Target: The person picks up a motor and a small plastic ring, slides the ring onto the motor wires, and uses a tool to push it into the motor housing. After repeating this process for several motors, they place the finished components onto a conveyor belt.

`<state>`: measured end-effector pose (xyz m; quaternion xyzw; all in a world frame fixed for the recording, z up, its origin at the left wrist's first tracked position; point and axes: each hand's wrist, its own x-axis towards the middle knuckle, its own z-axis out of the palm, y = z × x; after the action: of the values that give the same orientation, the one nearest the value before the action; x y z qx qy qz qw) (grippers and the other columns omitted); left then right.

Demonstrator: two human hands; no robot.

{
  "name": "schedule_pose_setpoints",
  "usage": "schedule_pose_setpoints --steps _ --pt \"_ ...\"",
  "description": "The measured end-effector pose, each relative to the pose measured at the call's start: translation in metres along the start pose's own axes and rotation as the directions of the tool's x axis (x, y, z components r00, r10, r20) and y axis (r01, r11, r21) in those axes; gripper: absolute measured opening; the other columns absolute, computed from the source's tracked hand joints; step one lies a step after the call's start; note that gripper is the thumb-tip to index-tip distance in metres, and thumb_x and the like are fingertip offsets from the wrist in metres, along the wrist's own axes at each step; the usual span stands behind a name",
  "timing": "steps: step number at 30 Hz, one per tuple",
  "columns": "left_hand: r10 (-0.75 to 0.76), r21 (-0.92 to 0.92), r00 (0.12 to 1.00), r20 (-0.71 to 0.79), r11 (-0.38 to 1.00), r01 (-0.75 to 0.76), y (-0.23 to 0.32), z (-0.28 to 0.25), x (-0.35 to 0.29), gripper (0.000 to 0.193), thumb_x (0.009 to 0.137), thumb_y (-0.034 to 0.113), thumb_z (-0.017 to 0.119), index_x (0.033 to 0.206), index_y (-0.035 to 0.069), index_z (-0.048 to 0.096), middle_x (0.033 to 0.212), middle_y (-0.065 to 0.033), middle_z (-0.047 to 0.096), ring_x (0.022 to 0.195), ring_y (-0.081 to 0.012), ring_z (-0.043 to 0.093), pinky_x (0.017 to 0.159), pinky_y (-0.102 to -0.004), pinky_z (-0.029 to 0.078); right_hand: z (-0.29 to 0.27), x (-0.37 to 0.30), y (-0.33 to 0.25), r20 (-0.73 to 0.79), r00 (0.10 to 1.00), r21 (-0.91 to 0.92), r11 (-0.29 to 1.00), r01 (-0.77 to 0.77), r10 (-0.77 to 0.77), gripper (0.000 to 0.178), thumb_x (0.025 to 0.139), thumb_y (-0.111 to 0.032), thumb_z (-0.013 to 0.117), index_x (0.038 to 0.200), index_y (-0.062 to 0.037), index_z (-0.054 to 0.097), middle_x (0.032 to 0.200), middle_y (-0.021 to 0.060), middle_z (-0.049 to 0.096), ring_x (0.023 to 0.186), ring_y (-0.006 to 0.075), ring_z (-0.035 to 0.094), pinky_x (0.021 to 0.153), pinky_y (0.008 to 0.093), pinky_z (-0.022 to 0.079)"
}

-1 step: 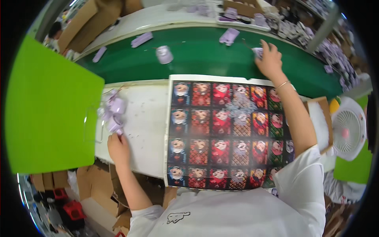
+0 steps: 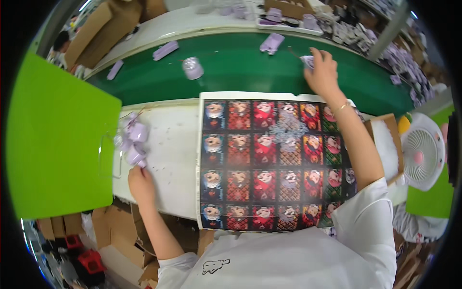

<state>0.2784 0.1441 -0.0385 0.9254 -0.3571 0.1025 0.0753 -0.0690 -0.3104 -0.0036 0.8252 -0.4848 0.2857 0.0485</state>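
At the left of the white table, several lilac plastic parts (image 2: 137, 132) lie in a small heap, thin wires sticking up from them. My left hand (image 2: 141, 187) is at the heap's near end, its fingertips closed on the lowest lilac part (image 2: 136, 155). Over the green belt, my right arm reaches far forward. There my right hand (image 2: 323, 77) has its fingers curled round a small lilac part (image 2: 306, 61) with a thin wire. The palm hides much of that part. Printed with rows of colourful cartoon pictures, a sheet (image 2: 240, 159) lies before me.
Small clear-looking bits (image 2: 288, 127) are piled on the sheet. The green belt (image 2: 231, 67) carries a round lilac part (image 2: 193, 68) and several long ones. A bright green panel (image 2: 62, 139) stands at left; at right are a white fan (image 2: 422, 151) and an open carton (image 2: 389, 144).
The whole view has shifted slightly, so most things appear a little further left. Both hands keep nearly the same places beside the lilac parts.
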Motion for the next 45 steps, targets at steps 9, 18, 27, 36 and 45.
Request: schedule_pose_setpoints --steps 9,18,27,36,45 --pt "-0.229 -0.866 0.956 0.183 0.422 0.267 0.060 -0.080 -0.003 0.021 0.101 0.014 0.051 0.092 0.000 0.063 0.064 -0.0044 0.059 0.053 -0.0091 0.053 0.048 -0.0236 0.040 -0.095 -0.131 -0.046 0.412 0.787 0.495 0.838 0.230 -0.459 0.014 0.077 0.003 0.063 0.091 -0.0016 0.061 0.086 0.0150 0.057 0.086 0.0349 0.060 0.073 0.0429 0.051" --pt "0.372 -0.772 0.822 0.431 -0.320 0.550 0.186 -0.088 -0.098 0.021 0.101 0.010 0.052 0.116 -0.004 0.057 0.101 -0.0207 0.070 0.091 -0.0290 0.070 0.083 -0.0399 0.058 -0.077 -0.163 -0.046 0.330 0.802 0.498 0.813 0.301 -0.499 0.014 0.078 0.000 0.064 0.091 -0.0015 0.061 0.088 0.0139 0.055 0.087 0.0333 0.059 0.076 0.0428 0.050" --pt "0.884 -0.962 0.458 0.089 0.196 -0.192 0.250 -0.093 -0.106 0.020 0.088 0.008 0.066 0.107 0.004 0.065 0.096 -0.0111 0.067 0.082 -0.0309 0.066 0.068 -0.0369 0.053 -0.084 -0.163 -0.054 0.303 0.815 0.416 0.838 0.353 -0.493 0.010 0.081 -0.001 0.061 0.088 0.0002 0.054 0.088 0.0152 0.052 0.086 0.0337 0.056 0.075 0.0425 0.049" --pt "0.774 -0.902 0.564 -0.288 -0.021 -0.432 0.283 -0.090 -0.094 0.026 0.078 0.003 0.070 0.104 0.002 0.064 0.088 -0.0105 0.059 0.070 -0.0275 0.060 0.058 -0.0364 0.050 -0.201 -0.187 -0.058 0.110 0.949 0.866 0.498 0.055 -0.296 0.027 0.069 0.010 0.071 0.091 0.0000 0.060 0.089 0.0134 0.063 0.075 0.0223 0.062 0.065 0.0324 0.049" --pt "0.727 -0.853 0.576 -0.375 -0.028 -0.520 0.295 -0.083 -0.090 0.030 0.077 -0.002 0.066 0.107 -0.002 0.059 0.083 -0.0106 0.058 0.070 -0.0288 0.058 0.059 -0.0370 0.049 -0.212 -0.190 -0.067 0.104 0.939 0.720 0.676 0.157 -0.329 0.026 0.070 0.010 0.067 0.094 0.0030 0.061 0.088 0.0130 0.061 0.069 0.0267 0.060 0.058 0.0335 0.050"
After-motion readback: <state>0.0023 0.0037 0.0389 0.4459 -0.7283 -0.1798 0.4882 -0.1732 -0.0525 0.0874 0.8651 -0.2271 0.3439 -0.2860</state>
